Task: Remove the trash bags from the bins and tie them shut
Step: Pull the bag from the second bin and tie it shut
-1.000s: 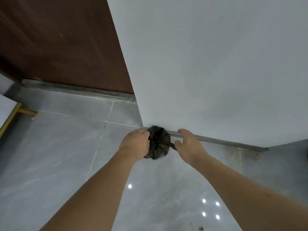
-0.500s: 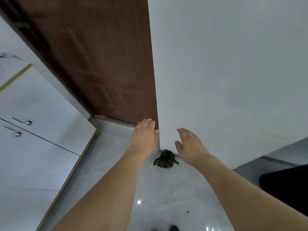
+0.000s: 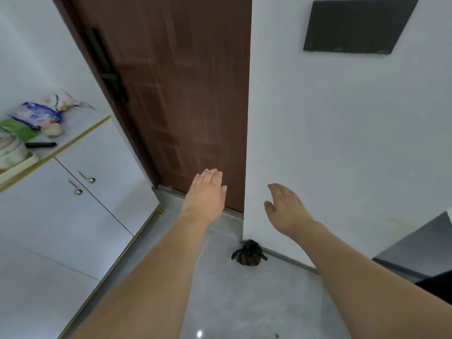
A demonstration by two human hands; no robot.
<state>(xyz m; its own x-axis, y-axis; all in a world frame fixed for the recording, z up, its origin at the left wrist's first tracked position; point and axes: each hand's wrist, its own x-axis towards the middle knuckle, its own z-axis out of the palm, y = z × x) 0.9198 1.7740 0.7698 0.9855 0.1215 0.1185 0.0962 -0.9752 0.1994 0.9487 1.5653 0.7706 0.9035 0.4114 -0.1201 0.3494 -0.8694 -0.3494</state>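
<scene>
While the tied black trash bag (image 3: 249,253) sits on the grey tiled floor (image 3: 234,302), right at the foot of the white wall corner (image 3: 318,143) and against its baseboard, both hands hang in the air well above it and hold nothing. Its neck is knotted, with two short ends sticking out to either side.

Seen from the back, the left hand (image 3: 206,195) is stretched forward in front of the brown wooden door (image 3: 190,94), its fingers (image 3: 208,176) straight and close together, the thumb lying alongside. The right hand (image 3: 285,207) is raised before the white wall, its fingers (image 3: 281,189) relaxed and slightly spread, the thumb set apart. Neither hand touches the bag, the door or the wall.

To the left stands a white cabinet (image 3: 73,216) with gold edging and two small round knobs (image 3: 84,185). On its top lie colourful packets (image 3: 36,116), a black-handled tool (image 3: 40,144) and some stacked bowls (image 3: 11,150), blurred at the frame's edge. High on the white wall is a dark rectangular panel (image 3: 357,25).
</scene>
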